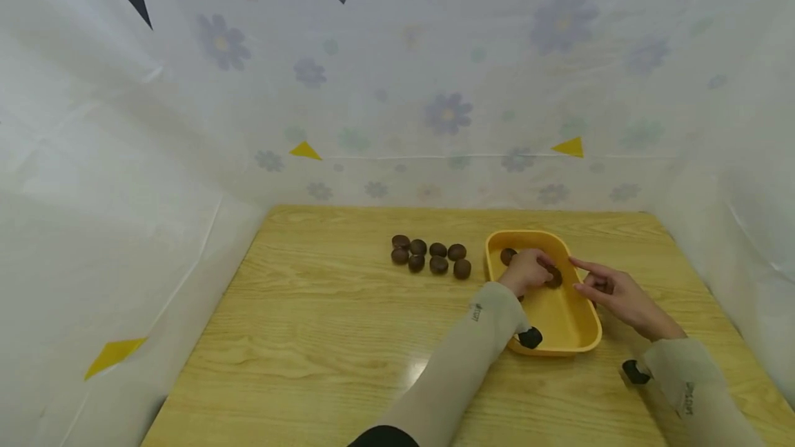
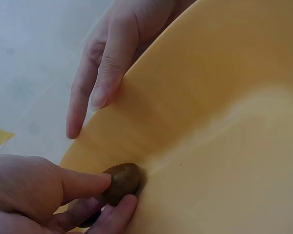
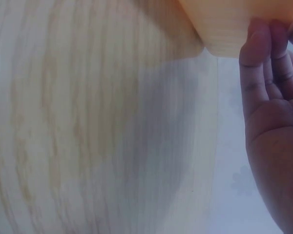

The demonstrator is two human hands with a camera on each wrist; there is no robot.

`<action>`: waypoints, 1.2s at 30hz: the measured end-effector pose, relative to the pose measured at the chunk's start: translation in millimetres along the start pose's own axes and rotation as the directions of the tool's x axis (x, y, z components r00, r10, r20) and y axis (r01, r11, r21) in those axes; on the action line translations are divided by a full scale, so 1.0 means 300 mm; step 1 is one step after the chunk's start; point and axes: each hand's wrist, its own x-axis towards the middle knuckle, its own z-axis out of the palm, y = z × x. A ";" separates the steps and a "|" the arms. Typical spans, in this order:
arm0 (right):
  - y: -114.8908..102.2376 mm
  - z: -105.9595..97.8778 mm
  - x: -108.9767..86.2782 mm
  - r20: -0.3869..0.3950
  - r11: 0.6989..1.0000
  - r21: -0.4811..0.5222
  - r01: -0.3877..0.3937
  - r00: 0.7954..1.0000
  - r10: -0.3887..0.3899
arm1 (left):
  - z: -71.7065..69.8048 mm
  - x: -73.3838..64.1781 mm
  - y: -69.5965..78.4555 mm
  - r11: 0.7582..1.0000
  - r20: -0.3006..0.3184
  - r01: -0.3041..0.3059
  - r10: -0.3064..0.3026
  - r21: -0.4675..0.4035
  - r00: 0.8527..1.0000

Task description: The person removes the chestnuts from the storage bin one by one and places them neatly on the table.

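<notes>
My left hand (image 1: 526, 270) reaches into a yellow rectangular plastic tub (image 1: 560, 338). Between its thumb and fingers it pinches a brown oval fruit (image 2: 124, 181), low beside the tub's wall. Another brown fruit (image 1: 508, 256) lies in the tub's far left corner, and more there is partly hidden by the left hand. At the tub's right side, my right hand (image 1: 627, 301) touches the rim with its forefinger and thumb. In the right wrist view, fingers (image 3: 256, 48) of that hand rest against the tub's outer wall.
Left of the tub, several brown oval fruits (image 1: 438, 265) lie in two short rows on the wood-grain table (image 1: 323, 336). Behind the table hangs a pale flowered sheet (image 1: 385, 102) with yellow and black triangles; similar pale sheeting (image 1: 112, 178) borders the sides.
</notes>
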 end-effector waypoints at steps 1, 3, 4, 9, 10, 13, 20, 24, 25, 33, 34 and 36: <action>-0.001 -0.001 0.001 0.000 1.000 -0.002 0.000 1.000 0.000 | -0.003 -0.001 0.001 1.000 0.004 -0.009 0.009 0.016 1.000; -0.003 -0.001 0.002 -0.002 1.000 -0.003 0.001 1.000 -0.001 | -0.008 -0.002 0.003 1.000 0.008 -0.011 0.011 0.017 1.000; -0.004 -0.002 0.003 -0.003 1.000 -0.003 0.003 1.000 -0.003 | -0.011 -0.004 0.004 1.000 0.006 -0.010 0.010 0.010 1.000; -0.005 -0.001 0.008 -0.005 1.000 -0.005 0.011 1.000 -0.011 | -0.021 -0.011 0.009 0.999 -0.002 0.007 -0.007 -0.043 1.000; -0.005 -0.001 0.008 -0.004 1.000 -0.005 0.011 1.000 -0.011 | -0.023 -0.013 0.011 0.998 -0.004 0.013 -0.014 -0.056 1.000; -0.004 -0.001 0.009 -0.003 1.000 -0.003 0.010 1.000 -0.010 | -0.032 -0.022 0.021 0.997 -0.011 0.013 -0.013 -0.074 1.000; -0.011 -0.005 0.007 0.001 1.000 0.001 -0.013 1.000 0.013 | -0.060 -0.036 0.055 0.992 0.004 -0.032 0.032 -0.125 0.999; -0.013 -0.007 0.010 0.007 1.000 0.009 -0.015 1.000 0.015 | -0.079 -0.046 0.056 0.974 0.029 -0.065 0.073 -0.217 0.997; -0.014 -0.005 0.011 0.011 1.000 0.009 -0.011 1.000 0.011 | -0.085 -0.049 0.050 0.967 0.038 -0.076 0.088 -0.243 0.995; -0.005 -0.001 -0.002 0.008 1.000 -0.008 0.000 1.000 0.000 | -0.143 -0.112 0.040 0.942 0.100 -0.152 0.189 -0.300 0.977; -0.005 -0.002 -0.004 0.008 1.000 -0.004 -0.002 1.000 0.002 | -0.153 -0.121 0.041 0.941 0.102 -0.160 0.198 -0.299 0.975; -0.006 -0.002 -0.005 0.009 1.000 0.000 -0.006 1.000 0.006 | -0.174 -0.137 0.042 0.940 0.105 -0.167 0.206 -0.296 0.973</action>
